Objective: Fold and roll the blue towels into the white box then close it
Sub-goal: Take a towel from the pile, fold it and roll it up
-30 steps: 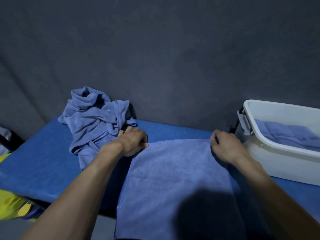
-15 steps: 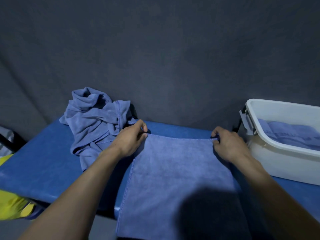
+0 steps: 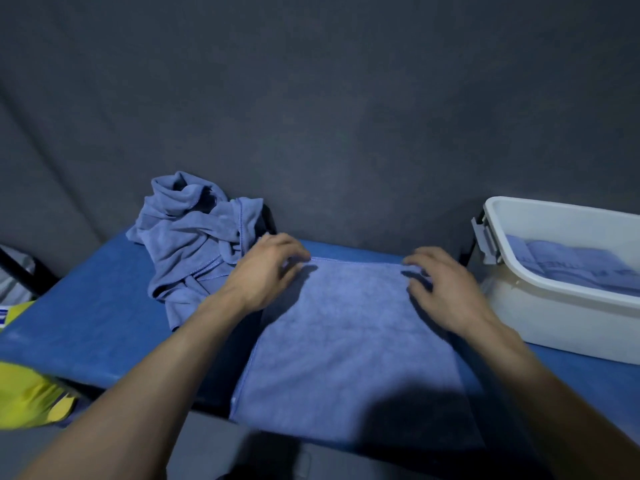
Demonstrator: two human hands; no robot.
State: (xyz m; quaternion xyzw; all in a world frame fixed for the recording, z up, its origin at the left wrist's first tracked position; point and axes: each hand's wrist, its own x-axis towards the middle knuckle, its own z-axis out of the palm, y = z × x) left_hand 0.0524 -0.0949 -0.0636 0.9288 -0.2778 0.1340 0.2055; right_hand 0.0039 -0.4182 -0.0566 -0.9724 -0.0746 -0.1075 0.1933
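Both hands' fingers over towel corners.

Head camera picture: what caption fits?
Both hands hover over a flat blue towel beside the white box.

A yellow object is being seen below the blue table's left edge; a dark grey fabric backdrop is being hung behind its far edge.

Flat towel on table between towel heap and box
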